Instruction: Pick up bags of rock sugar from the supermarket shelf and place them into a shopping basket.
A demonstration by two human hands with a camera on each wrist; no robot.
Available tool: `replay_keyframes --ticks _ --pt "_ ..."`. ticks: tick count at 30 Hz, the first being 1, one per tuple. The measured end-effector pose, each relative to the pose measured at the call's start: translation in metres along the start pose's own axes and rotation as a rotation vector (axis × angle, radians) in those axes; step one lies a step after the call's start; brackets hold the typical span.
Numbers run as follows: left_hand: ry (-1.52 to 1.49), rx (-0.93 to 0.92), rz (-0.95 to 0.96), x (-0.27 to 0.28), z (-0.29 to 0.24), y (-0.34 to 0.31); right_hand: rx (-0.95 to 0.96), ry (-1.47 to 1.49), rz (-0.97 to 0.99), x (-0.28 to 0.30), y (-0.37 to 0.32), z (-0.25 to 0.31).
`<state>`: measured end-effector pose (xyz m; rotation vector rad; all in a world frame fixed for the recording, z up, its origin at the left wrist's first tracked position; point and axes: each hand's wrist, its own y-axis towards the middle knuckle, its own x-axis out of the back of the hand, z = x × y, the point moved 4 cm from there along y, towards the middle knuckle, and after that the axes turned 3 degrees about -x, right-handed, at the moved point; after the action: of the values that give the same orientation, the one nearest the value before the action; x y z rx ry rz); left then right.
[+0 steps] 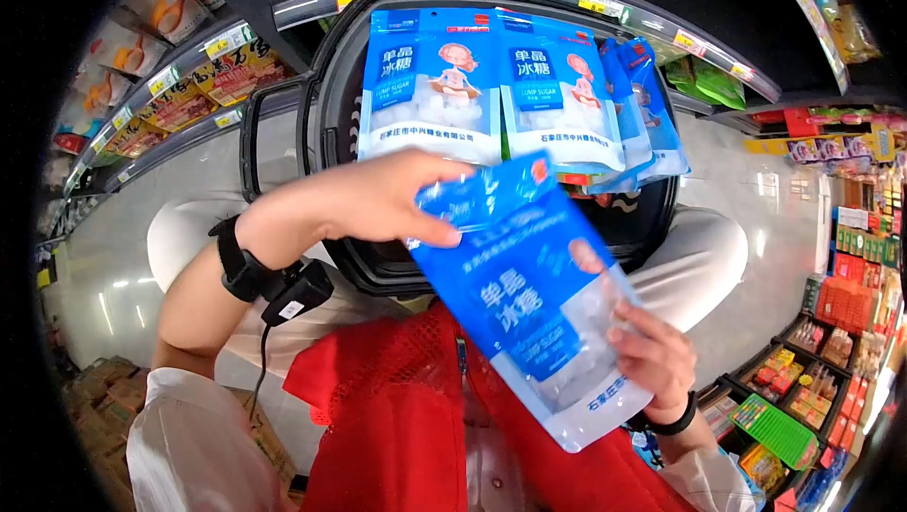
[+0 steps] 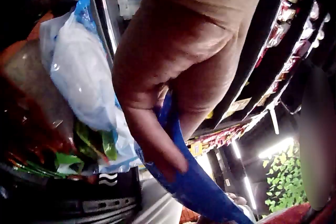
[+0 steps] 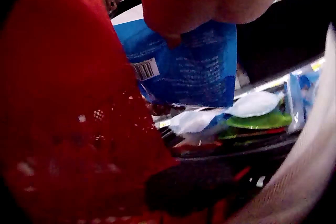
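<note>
Red mesh vest (image 1: 397,418) fills the near field, on the person's side of the basket (image 1: 326,134). Between vest and basket, the sugar pouch (image 1: 534,295) is held in the air. It is tilted, with its top seal toward the basket and its clear lower panel toward the vest.

Left grip (image 1: 378,200): fingers and thumb are curled and pinch the flat top seal of the pouch, at the end nearest the basket. The left wrist view shows the film clamped between thumb and fingers.

Right grip (image 1: 652,356): fingers are wrapped round the lower side edge of the pouch, at the end farthest from the basket. The right wrist view shows one digit pressed on the barcode face.

Inside the basket, matching pouches (image 1: 430,77) rest with their printed faces toward the head camera, and green packets (image 1: 704,82) lie beside them. Shelves with price tags (image 1: 189,87) run beyond the basket.

Handling (judgement):
- The pouch is glossy film loaded with hard white lumps.
- Expect moderate weight that settles low.
- Expect a slick surface and a body that sags rather than holding its shape.
- The lumps may chip under a knock.

Preferred hold points:
- Pinch the flat top seal.
- Support the bottom or a side edge.
- A pinch on the mid-panel alone is likely to slip.
</note>
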<state>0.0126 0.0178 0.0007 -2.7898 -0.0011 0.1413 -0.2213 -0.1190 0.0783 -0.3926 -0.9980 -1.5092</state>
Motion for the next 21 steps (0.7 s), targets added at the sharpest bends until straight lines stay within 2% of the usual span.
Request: replay_keyframes --ticks 1,2,3,4,5,8,10,11,13,14,17,20,21 --pt "0.030 0.058 0.081 -0.008 0.010 -0.001 0.000 -0.008 0.006 -0.004 -0.006 0.003" --pt "0.112 -0.027 0.097 -0.013 0.014 -0.003 -0.078 0.075 0.019 -0.010 -0.010 0.004" --pt "0.084 0.009 0.137 -0.017 0.026 -0.003 -0.156 0.159 0.030 -0.017 -0.014 0.003" --pt "0.058 0.046 0.174 -0.021 0.038 -0.001 -0.151 0.154 0.031 -0.023 -0.015 0.001" --pt "0.061 0.042 0.169 -0.023 0.045 0.001 -0.144 0.160 0.018 -0.029 -0.013 -0.003" --pt "0.311 0.113 0.039 -0.014 0.060 0.006 -0.136 0.138 0.045 -0.040 0.003 -0.019" --pt "0.582 0.052 0.007 -0.006 0.067 0.012 -0.170 0.168 0.093 -0.043 0.025 -0.030" --pt "0.584 0.048 0.004 -0.006 0.075 0.013 -0.218 0.184 0.117 -0.045 0.036 -0.036" --pt "0.673 -0.249 -0.109 -0.003 0.076 0.014 -0.339 0.176 0.188 -0.046 0.057 -0.050" --pt "0.672 -0.252 -0.111 -0.003 0.076 0.013 -0.361 0.214 0.216 -0.048 0.067 -0.059" --pt "0.636 -0.184 -0.124 0.001 0.081 0.013 -0.460 0.269 0.239 -0.059 0.082 -0.082" --pt "0.892 -0.044 0.206 -0.003 0.104 0.016 -0.492 0.238 0.342 -0.072 0.093 -0.088" --pt "0.794 0.234 0.247 -0.005 0.087 0.009 -0.505 0.243 0.364 -0.077 0.094 -0.090"
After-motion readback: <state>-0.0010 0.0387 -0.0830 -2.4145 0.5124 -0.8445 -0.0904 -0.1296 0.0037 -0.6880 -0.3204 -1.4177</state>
